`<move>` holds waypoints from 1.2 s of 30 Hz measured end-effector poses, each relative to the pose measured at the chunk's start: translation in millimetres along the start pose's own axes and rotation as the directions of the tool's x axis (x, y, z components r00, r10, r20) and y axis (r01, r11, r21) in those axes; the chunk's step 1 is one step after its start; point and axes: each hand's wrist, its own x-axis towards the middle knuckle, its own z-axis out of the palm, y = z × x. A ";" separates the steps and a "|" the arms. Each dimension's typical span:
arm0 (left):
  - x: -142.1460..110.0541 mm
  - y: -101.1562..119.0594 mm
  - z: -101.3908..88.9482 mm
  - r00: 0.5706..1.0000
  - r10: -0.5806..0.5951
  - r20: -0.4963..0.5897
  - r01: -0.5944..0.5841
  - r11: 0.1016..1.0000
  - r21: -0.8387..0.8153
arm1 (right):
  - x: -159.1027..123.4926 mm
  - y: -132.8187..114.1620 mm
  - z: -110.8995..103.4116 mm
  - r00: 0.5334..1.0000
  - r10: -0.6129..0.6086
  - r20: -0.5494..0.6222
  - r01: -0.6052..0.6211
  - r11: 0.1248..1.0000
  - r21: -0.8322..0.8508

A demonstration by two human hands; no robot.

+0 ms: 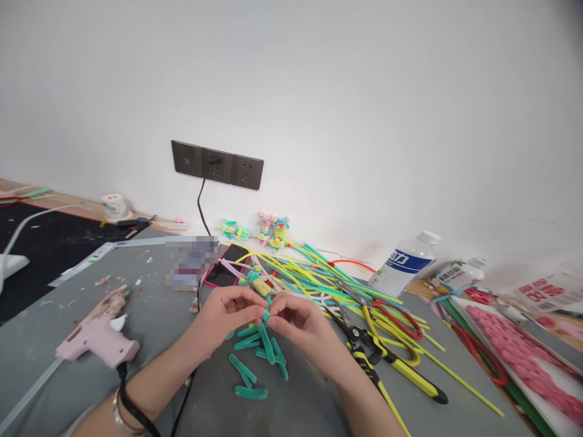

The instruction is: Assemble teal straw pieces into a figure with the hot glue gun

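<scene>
My left hand (230, 312) and my right hand (298, 325) meet at the middle of the table, both with thumb and fingers pinched. Between their fingertips is a short teal pipe cleaner (266, 315), which both hands grip. Just below them, several folded teal pipe cleaner pieces (251, 393) lie loose on the grey mat. A small yellow and teal pipe cleaner figure (258, 281) lies right behind the fingertips. The hands partly cover some teal pieces.
Long yellow and teal pipe cleaners (314, 273) spread behind and right, with scissors (359, 297) and yellow-black pliers (364, 343). A pink glue gun (98, 340) lies left, its cord near my left arm. A phone (226, 265) and a white bottle (407, 264) stand further back.
</scene>
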 end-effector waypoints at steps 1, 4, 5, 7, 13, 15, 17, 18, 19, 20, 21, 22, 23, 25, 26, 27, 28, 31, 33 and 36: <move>0.0 -0.2 0.3 1.000 0.029 -0.009 -0.029 0.999 0.039 | 0.2 1.4 -0.8 1.000 0.017 0.006 -0.017 0.999 -0.036; -1.1 -1.6 1.3 0.996 0.089 0.025 -0.091 0.991 0.097 | 0.3 4.7 -2.7 0.997 0.074 0.030 -0.071 0.992 -0.106; -1.6 -2.3 1.6 0.994 0.100 0.048 -0.105 0.989 0.109 | 0.3 5.7 -3.1 0.995 0.092 0.037 -0.088 0.990 -0.108; -2.6 -3.3 2.0 0.989 0.116 0.089 -0.128 0.982 0.140 | 0.4 7.4 -3.5 0.992 0.116 0.050 -0.111 0.990 -0.086; -2.9 -0.9 1.8 0.984 0.128 0.126 -0.167 0.911 0.378 | 2.0 7.4 -8.1 0.984 0.151 0.096 -0.152 0.988 0.009; -2.7 -0.9 1.0 0.980 0.118 0.162 -0.187 0.824 0.534 | 2.5 5.6 -13.1 0.985 0.143 0.102 -0.149 0.988 0.052; -2.5 -3.3 -0.3 0.961 0.121 0.250 -0.261 0.703 0.662 | 2.7 4.7 -19.5 0.987 0.138 0.087 -0.146 0.985 0.091; -2.4 -5.4 -1.2 0.944 0.125 0.306 -0.311 0.645 0.698 | 2.8 4.8 -22.8 0.987 0.142 0.079 -0.150 0.983 0.110; -2.2 -7.8 -2.3 0.925 0.127 0.358 -0.360 0.595 0.718 | 2.8 5.2 -26.0 0.987 0.148 0.071 -0.156 0.980 0.127; -2.0 -10.3 -3.4 0.911 0.118 0.396 -0.391 0.556 0.734 | 2.9 6.0 -28.7 0.986 0.154 0.063 -0.162 0.976 0.144; -1.8 -12.7 -4.6 0.908 0.111 0.404 -0.399 0.525 0.752 | 3.0 6.9 -31.0 0.986 0.158 0.053 -0.165 0.974 0.156; -1.6 -14.8 -5.7 0.906 0.112 0.408 -0.406 0.501 0.764 | 3.2 7.7 -32.7 0.986 0.161 0.042 -0.165 0.973 0.163; -1.4 -16.6 -6.7 0.907 0.114 0.405 -0.407 0.484 0.775 | 3.4 8.5 -33.7 0.986 0.161 0.032 -0.164 0.972 0.165; -0.9 -18.6 -8.0 0.906 0.127 0.404 -0.414 0.464 0.783 | 3.8 9.3 -34.3 0.985 0.167 0.036 -0.170 0.973 0.157; -0.5 -18.9 -8.3 0.905 0.131 0.404 -0.416 0.462 0.783 | 3.9 9.3 -33.9 0.984 0.172 0.053 -0.178 0.973 0.147; -0.1 -18.7 -8.3 0.906 0.136 0.401 -0.415 0.466 0.781 | 4.1 9.0 -33.3 0.981 0.181 0.077 -0.190 0.973 0.134; 0.3 -18.1 -8.0 0.908 0.141 0.395 -0.412 0.480 0.775 | 4.2 8.4 -32.5 0.977 0.189 0.102 -0.201 0.972 0.121; 1.7 -13.7 -5.9 0.916 0.170 0.363 -0.392 0.574 0.719 | 4.2 6.0 -29.9 0.968 0.199 0.152 -0.216 0.970 0.109; 1.8 -9.8 -3.8 0.931 0.180 0.318 -0.355 0.649 0.672 | 3.8 3.9 -28.4 0.967 0.193 0.167 -0.215 0.968 0.125; 0.3 -5.3 -0.3 0.966 0.124 0.225 -0.238 0.762 0.602 | 2.7 0.9 -26.1 0.965 0.190 0.179 -0.216 0.966 0.140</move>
